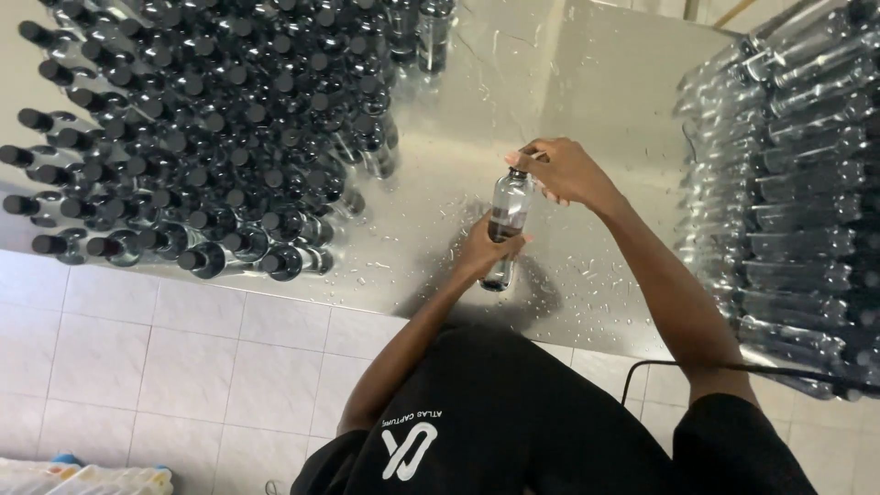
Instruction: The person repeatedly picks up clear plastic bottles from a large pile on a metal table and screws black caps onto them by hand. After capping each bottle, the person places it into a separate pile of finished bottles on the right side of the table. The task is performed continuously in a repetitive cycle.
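A clear plastic bottle point(507, 220) with a dark cap stands on the wet steel table point(513, 82). My left hand point(483, 249) is wrapped around the bottle's lower body. At the top of the bottle, the fingers of my right hand point(566, 170) are closed on the cap. Both hands are near the table's front edge, in the middle of the view.
Several capped clear bottles point(202, 128) stand packed together on the table's left half. A stack of bottles lying on their sides point(788, 192) fills the right. White floor tiles point(174, 357) lie below the table edge. A black cable point(733, 368) runs near my right arm.
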